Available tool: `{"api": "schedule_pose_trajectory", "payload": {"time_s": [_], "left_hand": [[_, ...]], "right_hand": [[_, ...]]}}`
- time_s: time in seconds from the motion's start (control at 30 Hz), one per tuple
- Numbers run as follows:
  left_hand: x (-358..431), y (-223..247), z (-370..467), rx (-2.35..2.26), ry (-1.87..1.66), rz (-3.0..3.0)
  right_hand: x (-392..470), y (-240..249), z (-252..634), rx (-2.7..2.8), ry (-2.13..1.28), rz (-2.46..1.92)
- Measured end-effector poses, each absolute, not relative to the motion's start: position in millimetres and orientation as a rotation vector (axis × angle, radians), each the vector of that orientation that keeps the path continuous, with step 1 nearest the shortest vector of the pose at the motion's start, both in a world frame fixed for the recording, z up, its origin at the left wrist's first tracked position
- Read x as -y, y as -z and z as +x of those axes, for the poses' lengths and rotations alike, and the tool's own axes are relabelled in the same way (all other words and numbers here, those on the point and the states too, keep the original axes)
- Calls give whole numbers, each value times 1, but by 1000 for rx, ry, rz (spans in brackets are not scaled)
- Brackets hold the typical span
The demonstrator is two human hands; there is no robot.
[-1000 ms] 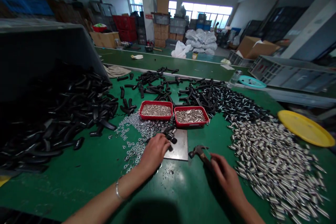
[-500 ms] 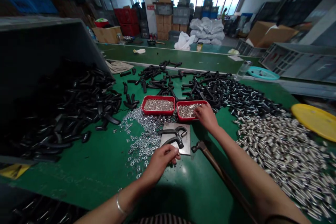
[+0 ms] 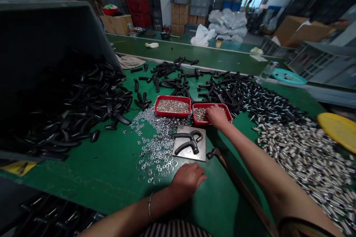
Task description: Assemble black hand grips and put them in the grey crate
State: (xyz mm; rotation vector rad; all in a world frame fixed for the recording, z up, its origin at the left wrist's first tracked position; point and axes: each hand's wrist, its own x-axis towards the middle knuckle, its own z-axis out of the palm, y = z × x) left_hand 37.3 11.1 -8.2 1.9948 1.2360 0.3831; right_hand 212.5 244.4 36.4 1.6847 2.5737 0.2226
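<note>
My right hand (image 3: 217,115) reaches into the right red tray (image 3: 229,120), fingers drawn together among small shiny metal parts; the fingertips are partly hidden. My left hand (image 3: 189,179) is over the green tabletop just below a square metal plate (image 3: 182,156), its back up and fingers curled inward, so what they may hold is hidden. On the plate lies a black hand-grip exerciser (image 3: 185,143) with two arms and a silver piece at its curved end. A hammer (image 3: 222,161) lies right of the plate, head toward it.
Loose washers and rings (image 3: 158,148) spread left of the plate. The left red tray (image 3: 172,114) holds small parts. Black handles (image 3: 97,96) spill from a grey bin (image 3: 105,40) at left. Silver cylinders (image 3: 300,159) and black-handled screws (image 3: 258,96) are heaped at right, beside a yellow lid (image 3: 338,130).
My left hand has moved back from the plate and turned knuckles up, uncovering the exerciser's lower arm. My right hand stays in the right tray, fingers deeper among the parts. The view has shifted slightly.
</note>
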Motion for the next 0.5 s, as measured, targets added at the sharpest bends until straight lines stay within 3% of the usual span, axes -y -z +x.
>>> {"api": "schedule_pose_trajectory", "payload": {"time_s": [0.1, 0.27, 0.5], "left_hand": [[-19, -13, 30, -1233, -294, 2080], [-49, -48, -10, -1264, -520, 1925], [-69, -48, -25, -1255, -600, 1852]], "right_hand": [[-247, -36, 212, -2584, -233, 1628], [-246, -36, 214, -2596, -221, 1617], [-246, -42, 214, -2654, -122, 1572]]}}
